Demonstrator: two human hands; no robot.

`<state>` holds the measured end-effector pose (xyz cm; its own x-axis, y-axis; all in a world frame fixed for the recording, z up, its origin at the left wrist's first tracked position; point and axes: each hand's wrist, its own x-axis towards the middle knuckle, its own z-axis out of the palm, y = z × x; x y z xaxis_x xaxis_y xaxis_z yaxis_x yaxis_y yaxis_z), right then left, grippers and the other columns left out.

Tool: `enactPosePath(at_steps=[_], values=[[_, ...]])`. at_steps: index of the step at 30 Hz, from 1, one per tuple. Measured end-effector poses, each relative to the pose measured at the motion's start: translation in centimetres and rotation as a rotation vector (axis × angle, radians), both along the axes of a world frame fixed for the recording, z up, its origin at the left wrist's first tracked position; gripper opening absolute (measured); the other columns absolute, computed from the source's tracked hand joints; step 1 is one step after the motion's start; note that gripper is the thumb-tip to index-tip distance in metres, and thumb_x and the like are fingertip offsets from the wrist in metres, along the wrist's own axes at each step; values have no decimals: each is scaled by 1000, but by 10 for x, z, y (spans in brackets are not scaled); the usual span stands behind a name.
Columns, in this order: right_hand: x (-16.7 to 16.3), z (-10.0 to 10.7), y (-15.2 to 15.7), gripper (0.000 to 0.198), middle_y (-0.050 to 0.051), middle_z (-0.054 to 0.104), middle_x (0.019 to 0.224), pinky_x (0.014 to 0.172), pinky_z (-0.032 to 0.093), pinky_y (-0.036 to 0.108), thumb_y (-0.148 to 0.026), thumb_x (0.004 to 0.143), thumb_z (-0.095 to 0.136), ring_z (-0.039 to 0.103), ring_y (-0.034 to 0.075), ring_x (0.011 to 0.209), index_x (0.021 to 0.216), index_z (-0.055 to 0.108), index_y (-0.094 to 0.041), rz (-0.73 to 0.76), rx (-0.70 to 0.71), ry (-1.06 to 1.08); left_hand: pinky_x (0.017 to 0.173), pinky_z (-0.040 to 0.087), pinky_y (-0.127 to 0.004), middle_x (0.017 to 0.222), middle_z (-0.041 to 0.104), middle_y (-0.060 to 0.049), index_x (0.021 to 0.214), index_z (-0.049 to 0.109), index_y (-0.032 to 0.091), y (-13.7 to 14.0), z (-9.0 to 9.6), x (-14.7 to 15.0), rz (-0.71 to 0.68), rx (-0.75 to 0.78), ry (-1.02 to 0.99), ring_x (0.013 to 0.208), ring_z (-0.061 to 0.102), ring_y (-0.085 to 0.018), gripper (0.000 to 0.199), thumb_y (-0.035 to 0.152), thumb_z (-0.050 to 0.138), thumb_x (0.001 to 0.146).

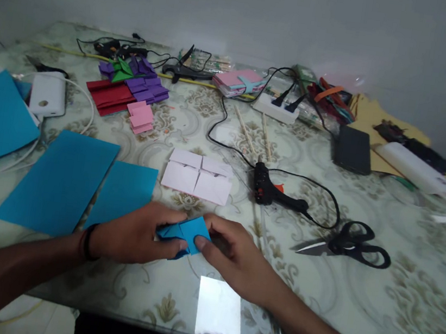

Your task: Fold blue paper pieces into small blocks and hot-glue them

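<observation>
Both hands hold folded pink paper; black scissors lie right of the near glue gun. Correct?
Wrong colour: the head view shows the folded paper in the left hand and right hand is blue. Black scissors do lie right of the near glue gun.

The folded paper (193, 233) is blue, the tablecloth (351, 315) pale with brownish floral motifs.

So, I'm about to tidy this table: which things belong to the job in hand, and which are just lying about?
Belong:
folded blue paper, held by left hand and right hand
flat blue sheets, probably, by matching colour
scissors and glue gun, perhaps; both untouched

Seemingly lying about:
white power bank
yellow cable
yellow paper
</observation>
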<state>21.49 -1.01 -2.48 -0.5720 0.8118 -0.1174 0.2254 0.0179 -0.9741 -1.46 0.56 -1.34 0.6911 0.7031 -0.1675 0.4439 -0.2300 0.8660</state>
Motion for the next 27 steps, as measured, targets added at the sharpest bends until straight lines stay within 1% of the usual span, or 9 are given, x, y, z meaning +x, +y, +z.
enactPosePath(at_steps=[6,9,12,15,20,23,27], values=[[0,-2,2,23,-3,50,71,58,34,26,-31,96,59,43,13,64,78,51,-20,-16,-29,-47,55,31,-23,64,47,6,75,55,18,4,-1,-2,31,-26,-33,59,42,-10,25,33,60,95],[0,0,3,22,-3,48,70,57,33,26,-30,96,59,41,12,63,78,52,-20,-7,2,-47,55,34,-22,65,56,5,76,58,17,4,-1,-2,38,-111,-36,59,47,-10,27,33,58,98],[0,2,4,22,-4,47,69,58,35,25,-28,95,60,41,11,62,77,51,-20,-29,36,-13,57,39,-19,70,64,3,81,63,16,5,-1,-3,57,-210,-82,61,54,-10,25,32,57,99],[0,1,5,22,-5,47,67,57,35,24,-26,95,60,41,11,61,76,50,-20,-52,43,4,58,42,-18,71,66,2,84,65,14,5,-2,-4,71,-248,-133,63,55,-9,24,31,58,99],[-1,-3,7,20,-5,47,67,58,35,24,-23,94,59,41,11,62,75,51,-20,-68,37,-4,60,44,-18,72,67,1,85,65,14,7,-3,-5,76,-315,-191,64,57,-10,24,32,59,99],[-1,-3,8,20,-4,49,68,58,36,24,-24,94,60,43,11,63,76,52,-20,-67,22,-11,60,42,-18,73,66,2,89,65,14,8,-3,-6,43,-264,-144,64,55,-9,21,31,58,100],[0,-3,7,18,-4,52,70,59,38,24,-27,96,60,45,12,64,80,55,-20,-62,4,8,57,36,-21,69,62,4,84,62,15,8,-5,-6,7,-135,-78,60,49,-9,22,30,58,100]])
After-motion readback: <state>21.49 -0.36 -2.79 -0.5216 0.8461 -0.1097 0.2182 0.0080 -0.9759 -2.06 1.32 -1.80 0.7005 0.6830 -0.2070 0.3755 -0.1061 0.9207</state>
